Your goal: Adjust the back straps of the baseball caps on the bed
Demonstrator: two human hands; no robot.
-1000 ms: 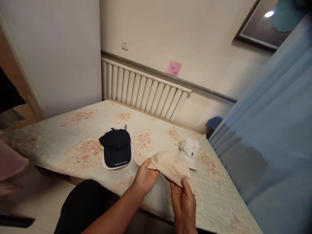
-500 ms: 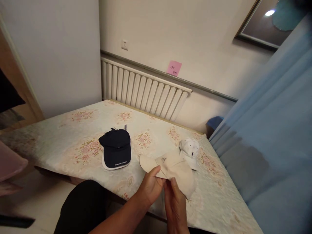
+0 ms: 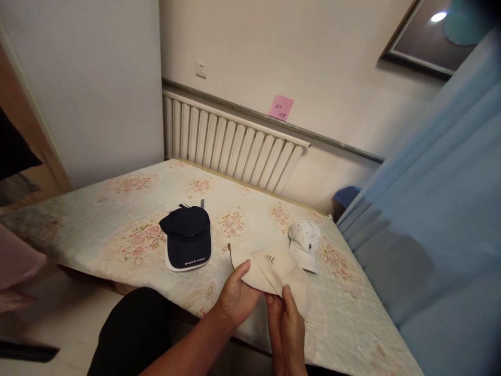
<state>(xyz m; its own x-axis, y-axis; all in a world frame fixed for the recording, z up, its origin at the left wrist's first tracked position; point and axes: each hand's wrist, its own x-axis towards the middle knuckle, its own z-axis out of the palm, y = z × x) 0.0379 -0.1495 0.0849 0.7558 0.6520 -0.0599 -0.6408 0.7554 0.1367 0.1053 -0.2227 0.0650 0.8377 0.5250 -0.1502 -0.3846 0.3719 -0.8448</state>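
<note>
A cream baseball cap (image 3: 287, 271) with a small metallic emblem is held up over the near edge of the bed. My left hand (image 3: 238, 297) grips its brim, thumb on top and fingers underneath. At the cap's near edge, where crown and brim meet, my right hand (image 3: 287, 318) pinches the fabric with the thumb above; its other fingers are partly hidden below. To the left lies a navy cap (image 3: 188, 235) with a white-edged brim and lettering. A white cap (image 3: 305, 243) with a small dark logo rests behind the cream one, on the right.
The caps lie on a bed with a floral cover (image 3: 230, 222). Behind it are a white radiator (image 3: 235, 146) and a wall with a pink note (image 3: 281, 107). A blue curtain (image 3: 430, 224) hangs at right. Someone's pink sleeve (image 3: 18, 258) shows at far left.
The cream cap has tilted, its brim turning so that the emblem faces up more. My left hand has slid slightly left along the brim; my right hand has shifted a little right.
</note>
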